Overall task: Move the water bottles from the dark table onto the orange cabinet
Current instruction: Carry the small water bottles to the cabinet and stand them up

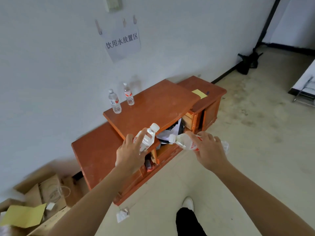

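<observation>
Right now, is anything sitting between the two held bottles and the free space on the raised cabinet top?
Nothing visible blocks them. The left hand and right hand each hold a water bottle at the orange cabinet's front edge. Two standing bottles occupy only the back-left corner; the rest of the top is bare.

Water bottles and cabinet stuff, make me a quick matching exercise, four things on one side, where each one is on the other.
1. bottle in left hand
2. two standing bottles
3. yellow note
4. cardboard box

A. floor, left of the orange cabinet
B. cabinet's lower right section
C. cabinet top by the wall
D. carried, cap forward

Pairs: 1-D, 2-C, 3-B, 4-A
</observation>
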Action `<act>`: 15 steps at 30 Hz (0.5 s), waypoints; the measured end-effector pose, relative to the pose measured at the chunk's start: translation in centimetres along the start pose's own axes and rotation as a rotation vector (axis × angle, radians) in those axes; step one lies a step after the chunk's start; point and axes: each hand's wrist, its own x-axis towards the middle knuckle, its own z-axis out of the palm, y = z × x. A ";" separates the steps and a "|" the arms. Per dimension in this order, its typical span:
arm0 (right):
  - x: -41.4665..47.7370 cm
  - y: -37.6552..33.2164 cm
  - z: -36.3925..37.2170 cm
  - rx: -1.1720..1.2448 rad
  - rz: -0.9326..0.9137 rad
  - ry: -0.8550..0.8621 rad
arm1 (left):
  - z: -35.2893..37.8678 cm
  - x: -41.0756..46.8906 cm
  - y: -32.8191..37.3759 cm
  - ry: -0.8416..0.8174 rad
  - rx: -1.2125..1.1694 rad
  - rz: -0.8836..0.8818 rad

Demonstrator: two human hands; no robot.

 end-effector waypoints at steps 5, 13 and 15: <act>12.9 5.2 1.3 0.081 -0.022 -0.030 | 1.2 12.7 0.2 0.006 0.014 -0.069; 31.9 9.3 2.7 0.087 -0.160 -0.055 | 3.5 26.6 -1.2 0.007 0.022 -0.225; 35.9 9.4 4.1 0.099 -0.214 -0.069 | 5.2 29.1 -2.3 -0.011 -0.018 -0.257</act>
